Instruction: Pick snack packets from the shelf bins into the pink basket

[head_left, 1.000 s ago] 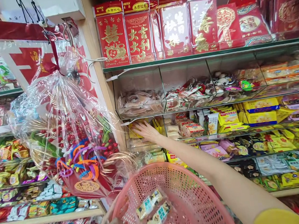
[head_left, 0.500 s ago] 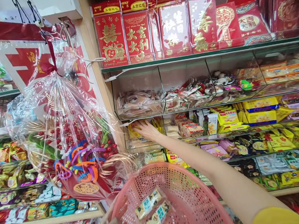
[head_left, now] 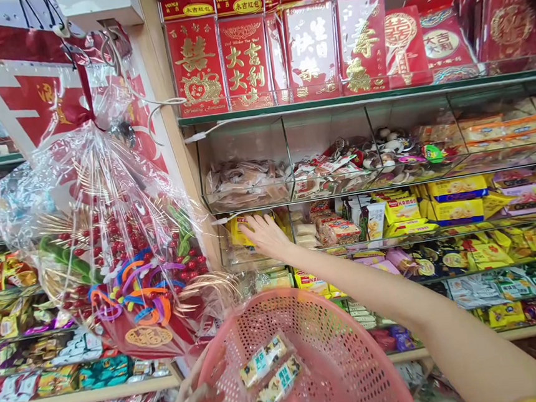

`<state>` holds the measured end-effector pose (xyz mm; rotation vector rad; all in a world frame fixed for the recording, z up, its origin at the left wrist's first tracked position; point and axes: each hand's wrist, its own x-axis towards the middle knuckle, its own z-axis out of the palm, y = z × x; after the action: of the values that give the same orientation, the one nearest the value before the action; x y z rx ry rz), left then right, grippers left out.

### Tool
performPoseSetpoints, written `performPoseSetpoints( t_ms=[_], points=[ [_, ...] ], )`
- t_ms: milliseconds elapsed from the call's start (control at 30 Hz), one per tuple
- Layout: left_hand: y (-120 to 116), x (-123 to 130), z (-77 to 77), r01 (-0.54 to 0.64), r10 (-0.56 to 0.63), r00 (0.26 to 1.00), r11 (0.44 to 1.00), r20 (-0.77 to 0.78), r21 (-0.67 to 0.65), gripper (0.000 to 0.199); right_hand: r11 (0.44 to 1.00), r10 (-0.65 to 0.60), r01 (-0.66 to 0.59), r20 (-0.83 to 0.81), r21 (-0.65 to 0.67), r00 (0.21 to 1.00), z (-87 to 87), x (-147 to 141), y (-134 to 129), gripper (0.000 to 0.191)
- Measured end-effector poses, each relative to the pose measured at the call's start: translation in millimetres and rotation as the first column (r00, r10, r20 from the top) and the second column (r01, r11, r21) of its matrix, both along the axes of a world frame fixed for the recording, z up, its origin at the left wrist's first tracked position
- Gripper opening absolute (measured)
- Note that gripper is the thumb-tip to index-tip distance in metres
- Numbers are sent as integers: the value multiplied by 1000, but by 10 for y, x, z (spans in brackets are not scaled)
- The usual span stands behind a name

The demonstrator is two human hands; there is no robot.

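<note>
My right hand (head_left: 269,238) reaches into the left compartment of a middle shelf. Its fingers are bent over a yellow snack packet (head_left: 239,233) and seem to grip its edge; the thumb side is partly hidden. Below, a pink plastic basket (head_left: 350,344) with a perforated wall is held at its left side by my left hand (head_left: 195,395), whose fingers curl around the rim. Inside the basket lie two clear-wrapped nougat-like bars (head_left: 278,384) with teal and white labels, side by side.
Glass dividers and front panels (head_left: 249,196) edge the shelf bins. A cellophane-wrapped bouquet (head_left: 126,251) with red berries hangs close on the left. Red envelopes (head_left: 245,59) stand on the top shelf. A white cable (head_left: 197,136) runs along the shelf edge.
My right fingers have curled more over the yellow packet, and more of its front shows. The basket keeps its place in my left hand; the view has shifted slightly.
</note>
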<state>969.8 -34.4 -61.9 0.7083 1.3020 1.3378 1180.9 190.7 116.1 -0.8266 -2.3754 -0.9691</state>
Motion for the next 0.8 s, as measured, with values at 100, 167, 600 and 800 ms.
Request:
performPoseSetpoints(
  t_ms=[100, 167, 600, 800],
  points=[
    [11, -8, -18, 28, -29, 999, 1000, 30, 14, 81, 997, -80, 80, -14, -10, 997, -1, 60, -146, 60],
    [4, -23, -21, 67, -67, 997, 998, 37, 13, 81, 991, -134, 134, -29, 2, 991, -7, 118, -224, 55],
    [-28, -36, -36, 63, -63, 996, 998, 68, -4, 79, 922, -382, 375, -69, -98, 921, -103, 93, 219, 42],
    [-56, -20, 47, 26, -25, 999, 1000, 32, -13, 78, 921, -334, 321, -21, -220, 942, -100, -95, 714, 32]
  ],
)
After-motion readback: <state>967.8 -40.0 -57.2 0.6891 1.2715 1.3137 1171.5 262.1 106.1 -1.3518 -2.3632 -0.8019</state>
